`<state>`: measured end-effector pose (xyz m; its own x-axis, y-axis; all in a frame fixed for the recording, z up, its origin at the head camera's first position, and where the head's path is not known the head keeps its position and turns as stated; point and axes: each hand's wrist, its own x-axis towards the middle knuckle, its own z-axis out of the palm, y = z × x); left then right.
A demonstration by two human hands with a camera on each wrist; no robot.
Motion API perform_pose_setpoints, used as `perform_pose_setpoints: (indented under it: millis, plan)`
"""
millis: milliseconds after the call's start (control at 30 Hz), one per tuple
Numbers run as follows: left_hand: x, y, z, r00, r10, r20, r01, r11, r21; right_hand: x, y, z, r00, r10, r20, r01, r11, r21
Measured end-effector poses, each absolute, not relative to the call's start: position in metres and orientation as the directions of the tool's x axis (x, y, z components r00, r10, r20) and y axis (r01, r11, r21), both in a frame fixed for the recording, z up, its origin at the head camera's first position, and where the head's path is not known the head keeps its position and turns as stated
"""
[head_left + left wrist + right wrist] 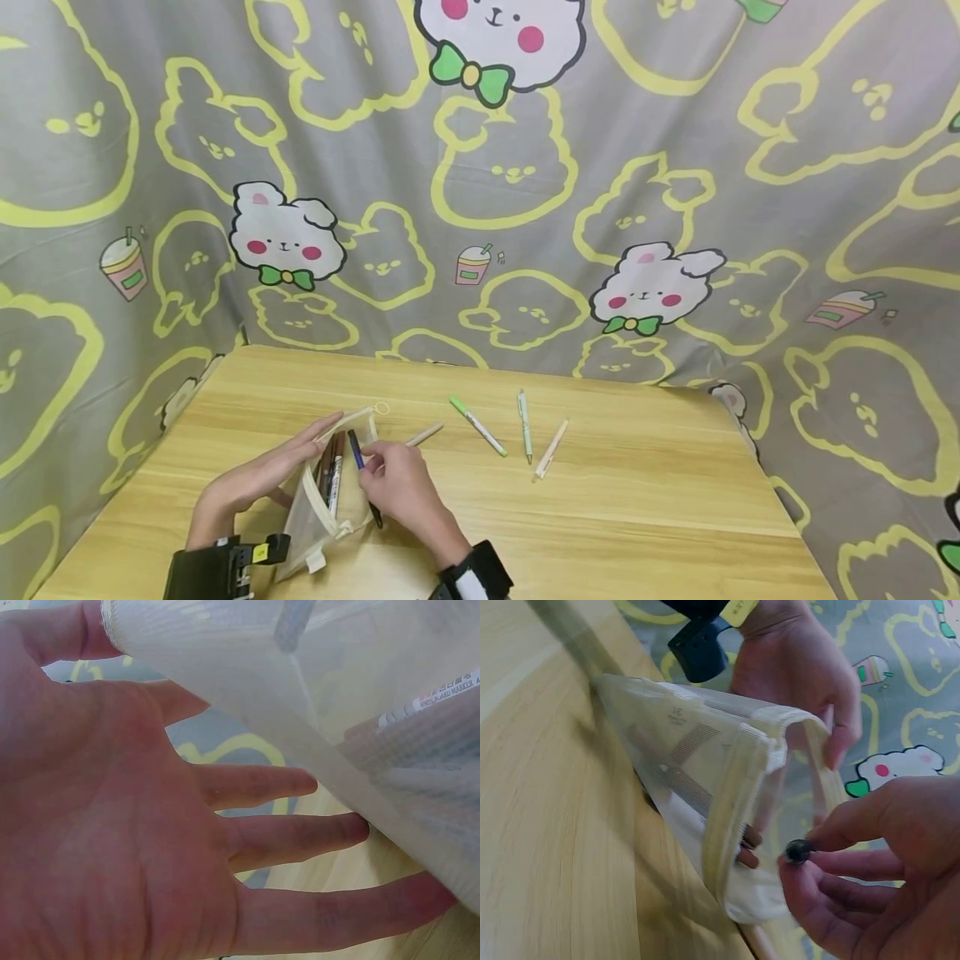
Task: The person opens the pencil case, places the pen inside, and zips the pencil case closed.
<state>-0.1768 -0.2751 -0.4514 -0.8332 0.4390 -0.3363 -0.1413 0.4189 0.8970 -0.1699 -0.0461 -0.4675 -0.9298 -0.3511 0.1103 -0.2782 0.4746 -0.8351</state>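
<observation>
My left hand point(258, 479) holds a cream see-through mesh pouch point(303, 521) by its rim at the left side, its fingers mostly straight against the outside. In the left wrist view a marker point(431, 701) labelled "WHITEBOARD MARKER" shows through the mesh. The pouch stands tilted with its zip mouth open, several pens and markers point(335, 483) inside. With thumb and fingers my right hand point(405, 487) pinches a dark pen point(356, 450) with a blue section, at the mouth. In the right wrist view the pen point(799, 851) is seen end-on.
On the wooden table point(637, 500) lie a green-capped marker point(478, 427), a pale green pen point(524, 427), a cream pen point(551, 450) and a greyish pen point(425, 434) near my right hand. A patterned grey curtain point(405, 317) encloses the table's back and sides.
</observation>
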Motion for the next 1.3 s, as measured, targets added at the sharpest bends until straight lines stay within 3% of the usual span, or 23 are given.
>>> perform_pose_setpoints:
  millis: [133, 333, 600, 767, 967, 1300]
  plan:
    - [-0.176, -0.275, -0.452, -0.835, 0.444, -0.326, -0.136, 0.408, 0.903, -0.176, -0.059, -0.47, -0.945, -0.309, 0.103, -0.244, 0.461, -0.853]
    - [-0.175, -0.274, -0.451, -0.834, 0.452, -0.318, -0.124, 0.407, 0.905, -0.178, -0.064, -0.47, -0.934, -0.355, 0.046, -0.183, 0.364, -0.913]
    - [-0.177, -0.274, -0.451, -0.831, 0.458, -0.315, -0.107, 0.426, 0.899, -0.175, -0.044, -0.466, -0.931, -0.352, 0.098, -0.232, 0.361, -0.903]
    - [-0.177, -0.272, -0.45, -0.832, 0.446, -0.33, -0.126, 0.427, 0.895, -0.178, -0.019, -0.464, -0.929, -0.313, 0.196, -0.327, 0.451, -0.83]
    - [-0.178, -0.27, -0.451, -0.832, 0.438, -0.341, -0.14, 0.429, 0.893, -0.186, 0.024, -0.46, -0.938, -0.175, 0.3, -0.343, 0.604, -0.719]
    - [-0.177, -0.272, -0.452, -0.824, 0.453, -0.339, -0.132, 0.429, 0.894, -0.202, 0.101, -0.465, -0.955, 0.144, 0.26, -0.086, 0.703, -0.706]
